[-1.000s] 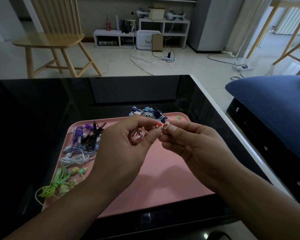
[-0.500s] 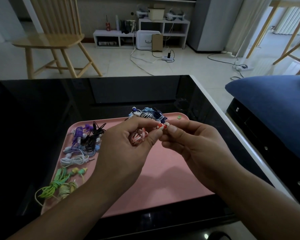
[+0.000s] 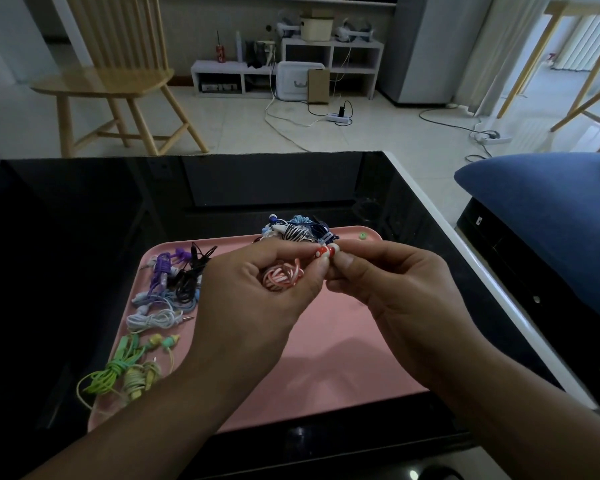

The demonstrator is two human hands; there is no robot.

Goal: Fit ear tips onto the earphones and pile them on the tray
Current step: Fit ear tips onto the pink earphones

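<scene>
Earphones, a red white-dotted bud with its red-and-white cable coiled up, are being held above the pink tray on the black counter. The left hand is pinching the bud, its grip clamped on it with the coil tucked in the palm, probably to stop it dangling. The right hand is pressing a white ear tip onto it, fingers pinched. Finished sets are lying on the tray's left; a green spare tip is waiting at the far corner. No readable writing.
</scene>
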